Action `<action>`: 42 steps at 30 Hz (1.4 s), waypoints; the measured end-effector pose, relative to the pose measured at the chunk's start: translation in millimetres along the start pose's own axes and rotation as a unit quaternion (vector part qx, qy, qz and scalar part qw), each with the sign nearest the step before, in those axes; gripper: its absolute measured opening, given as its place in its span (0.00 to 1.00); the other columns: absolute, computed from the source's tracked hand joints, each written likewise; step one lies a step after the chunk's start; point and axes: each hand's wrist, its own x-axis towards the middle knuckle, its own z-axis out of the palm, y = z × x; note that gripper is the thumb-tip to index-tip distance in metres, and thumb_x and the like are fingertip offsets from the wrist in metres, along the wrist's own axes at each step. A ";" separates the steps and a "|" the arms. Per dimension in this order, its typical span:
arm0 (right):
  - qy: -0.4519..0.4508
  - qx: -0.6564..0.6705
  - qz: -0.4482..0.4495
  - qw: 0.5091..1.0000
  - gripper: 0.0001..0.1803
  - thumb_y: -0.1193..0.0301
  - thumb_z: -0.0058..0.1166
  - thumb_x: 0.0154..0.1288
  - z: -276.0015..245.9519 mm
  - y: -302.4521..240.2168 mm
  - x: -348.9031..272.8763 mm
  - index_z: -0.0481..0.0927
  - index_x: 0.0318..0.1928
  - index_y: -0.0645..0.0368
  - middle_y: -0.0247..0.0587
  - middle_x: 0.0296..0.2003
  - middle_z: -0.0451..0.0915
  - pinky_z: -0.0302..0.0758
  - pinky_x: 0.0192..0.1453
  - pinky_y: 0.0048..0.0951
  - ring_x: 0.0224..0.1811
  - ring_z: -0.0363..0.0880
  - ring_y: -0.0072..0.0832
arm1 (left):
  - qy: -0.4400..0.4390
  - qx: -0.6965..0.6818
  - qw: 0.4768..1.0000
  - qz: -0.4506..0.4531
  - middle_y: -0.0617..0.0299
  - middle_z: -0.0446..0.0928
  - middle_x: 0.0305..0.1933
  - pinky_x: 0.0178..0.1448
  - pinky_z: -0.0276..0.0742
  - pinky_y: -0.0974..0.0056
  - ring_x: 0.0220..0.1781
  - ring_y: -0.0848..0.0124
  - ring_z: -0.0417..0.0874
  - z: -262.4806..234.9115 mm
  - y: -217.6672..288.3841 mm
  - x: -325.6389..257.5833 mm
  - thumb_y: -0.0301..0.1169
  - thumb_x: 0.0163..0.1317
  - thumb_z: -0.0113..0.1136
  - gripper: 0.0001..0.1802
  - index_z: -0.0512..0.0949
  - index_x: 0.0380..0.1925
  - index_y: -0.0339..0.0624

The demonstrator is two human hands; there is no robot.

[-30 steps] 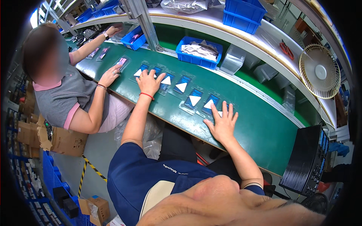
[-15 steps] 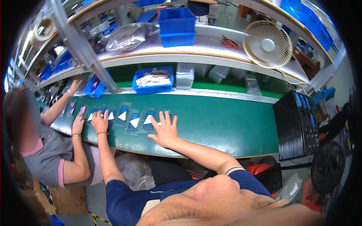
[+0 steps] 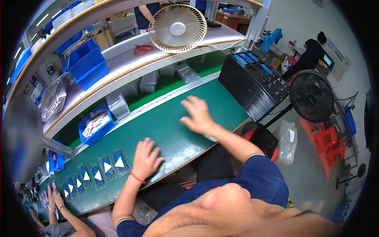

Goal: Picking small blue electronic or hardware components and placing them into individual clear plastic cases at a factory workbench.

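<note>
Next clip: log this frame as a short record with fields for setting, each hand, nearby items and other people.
setting: green belt at a workbench with shelves
left hand: flat on the belt, empty, red wristband
right hand: open, blurred, over the belt, empty
nearest items: row of clear packs with white triangles, left of the left hand
right of belt: black tray stack
behind belt: blue bin, beige fan
others: a co-worker's hands at the belt's far left

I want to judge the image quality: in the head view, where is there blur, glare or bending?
In the head view, the right hand is smeared by motion blur, while the left hand is sharp; the long green belt surface shows a dull sheen near its front edge; the white shelf edge bends in an arc from fisheye distortion, and the corners are black.
</note>
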 end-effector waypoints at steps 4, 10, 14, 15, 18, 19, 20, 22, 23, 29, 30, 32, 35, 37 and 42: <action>0.033 -0.139 0.114 0.983 0.30 0.61 0.64 0.52 -54.8 94.6 -9.0 0.73 0.55 0.59 0.55 0.55 0.71 0.65 0.62 0.46 0.59 0.68 0.49 | -0.074 -0.076 0.992 0.063 0.46 0.71 0.57 0.69 0.59 0.44 0.65 0.49 0.67 54.2 24.2 26.2 0.45 0.58 0.60 0.22 0.78 0.46 0.41; -0.059 -0.069 0.217 0.972 0.35 0.55 0.65 0.53 -13.3 160.6 43.2 0.72 0.58 0.60 0.52 0.56 0.71 0.66 0.64 0.43 0.61 0.66 0.48 | -0.070 -0.145 0.985 0.068 0.46 0.69 0.59 0.69 0.60 0.45 0.65 0.51 0.68 81.6 40.1 66.6 0.42 0.59 0.59 0.22 0.75 0.50 0.43; -0.040 -0.077 0.229 0.970 0.51 0.45 0.68 0.44 44.7 165.3 100.4 0.65 0.63 0.63 0.54 0.58 0.68 0.66 0.65 0.42 0.62 0.65 0.47 | -0.062 -0.148 0.986 0.043 0.47 0.70 0.59 0.69 0.60 0.46 0.65 0.52 0.68 86.1 35.0 64.8 0.41 0.60 0.59 0.21 0.76 0.50 0.43; -0.050 -0.075 0.282 0.955 0.55 0.43 0.68 0.42 50.9 155.0 113.8 0.63 0.64 0.64 0.54 0.59 0.68 0.66 0.65 0.42 0.62 0.65 0.47 | -0.061 -0.147 0.987 0.027 0.48 0.70 0.58 0.70 0.60 0.48 0.65 0.52 0.68 85.1 33.4 61.6 0.41 0.60 0.59 0.21 0.76 0.50 0.44; -0.092 -0.082 0.388 0.913 0.52 0.43 0.70 0.38 62.7 149.0 140.1 0.68 0.60 0.64 0.51 0.58 0.68 0.67 0.64 0.40 0.62 0.65 0.45 | -0.063 -0.156 0.986 0.014 0.49 0.71 0.58 0.70 0.59 0.49 0.65 0.53 0.67 82.6 34.2 63.2 0.41 0.60 0.59 0.20 0.77 0.49 0.44; -0.122 -0.081 0.408 0.901 0.49 0.45 0.70 0.39 64.7 144.5 144.9 0.70 0.58 0.64 0.51 0.58 0.69 0.68 0.64 0.40 0.62 0.65 0.44 | -0.068 -0.168 0.983 0.007 0.49 0.71 0.58 0.70 0.59 0.49 0.65 0.53 0.67 81.7 34.2 62.7 0.40 0.60 0.59 0.19 0.77 0.49 0.44; -0.104 -0.097 0.408 0.902 0.43 0.50 0.69 0.40 66.1 140.3 146.5 0.74 0.54 0.63 0.50 0.56 0.71 0.70 0.62 0.38 0.61 0.69 0.41 | -0.064 -0.172 0.983 0.008 0.50 0.71 0.58 0.70 0.60 0.50 0.65 0.53 0.68 81.1 34.4 63.2 0.39 0.59 0.61 0.19 0.77 0.48 0.44; -0.141 -0.088 0.406 0.899 0.41 0.51 0.69 0.40 61.5 135.3 151.5 0.74 0.54 0.63 0.49 0.55 0.73 0.71 0.61 0.38 0.59 0.71 0.41 | -0.063 -0.174 0.983 0.010 0.50 0.71 0.58 0.70 0.60 0.49 0.65 0.53 0.68 80.5 33.2 63.6 0.39 0.59 0.61 0.19 0.77 0.48 0.44; -0.181 -0.077 0.401 0.895 0.40 0.52 0.68 0.40 58.8 131.5 153.1 0.75 0.53 0.63 0.49 0.54 0.74 0.73 0.60 0.37 0.58 0.72 0.41 | -0.061 -0.175 0.983 0.009 0.50 0.71 0.58 0.69 0.60 0.49 0.65 0.54 0.68 80.0 32.4 62.9 0.39 0.59 0.61 0.19 0.78 0.48 0.44; -0.177 -0.087 0.374 0.906 0.40 0.52 0.69 0.39 47.3 111.5 130.3 0.75 0.52 0.63 0.52 0.54 0.73 0.73 0.60 0.35 0.58 0.73 0.42 | -0.049 -0.178 0.983 0.017 0.50 0.72 0.57 0.69 0.61 0.49 0.64 0.54 0.69 82.7 27.0 62.9 0.39 0.58 0.62 0.18 0.78 0.47 0.44; -0.149 -0.088 0.349 0.921 0.41 0.51 0.69 0.39 44.0 106.8 123.5 0.75 0.52 0.65 0.54 0.55 0.72 0.73 0.60 0.35 0.58 0.73 0.42 | -0.015 -0.189 0.981 0.029 0.50 0.75 0.53 0.65 0.66 0.50 0.59 0.52 0.73 82.8 25.1 64.1 0.36 0.57 0.63 0.17 0.79 0.45 0.43; -0.128 0.008 0.311 0.942 0.45 0.51 0.70 0.37 30.6 90.9 107.4 0.73 0.53 0.68 0.58 0.56 0.70 0.72 0.61 0.36 0.59 0.71 0.44 | 0.008 -0.274 0.961 -0.037 0.50 0.77 0.50 0.62 0.70 0.53 0.56 0.53 0.76 81.6 18.9 65.0 0.34 0.56 0.64 0.16 0.79 0.45 0.42; -0.151 0.247 0.219 0.932 0.48 0.50 0.74 0.39 50.6 49.6 64.5 0.71 0.59 0.63 0.49 0.44 0.78 0.79 0.44 0.31 0.41 0.81 0.31 | 0.120 -0.501 0.820 -0.250 0.58 0.80 0.44 0.48 0.78 0.65 0.44 0.68 0.81 103.5 -3.6 58.4 0.28 0.63 0.58 0.13 0.77 0.47 0.38; -0.183 0.385 0.197 0.883 0.44 0.60 0.74 0.44 61.6 21.8 33.8 0.69 0.62 0.60 0.46 0.43 0.78 0.79 0.39 0.28 0.37 0.79 0.26 | 0.163 -0.631 0.672 -0.352 0.61 0.79 0.43 0.44 0.78 0.68 0.42 0.73 0.80 95.6 -10.2 72.5 0.30 0.67 0.55 0.11 0.75 0.47 0.39; -0.162 0.418 0.198 0.872 0.41 0.60 0.74 0.45 76.9 -5.7 6.9 0.73 0.58 0.63 0.41 0.38 0.78 0.78 0.36 0.24 0.32 0.78 0.20 | 0.191 -0.712 0.586 -0.337 0.64 0.79 0.37 0.37 0.77 0.70 0.36 0.77 0.78 96.4 -14.0 70.1 0.30 0.67 0.55 0.07 0.76 0.40 0.39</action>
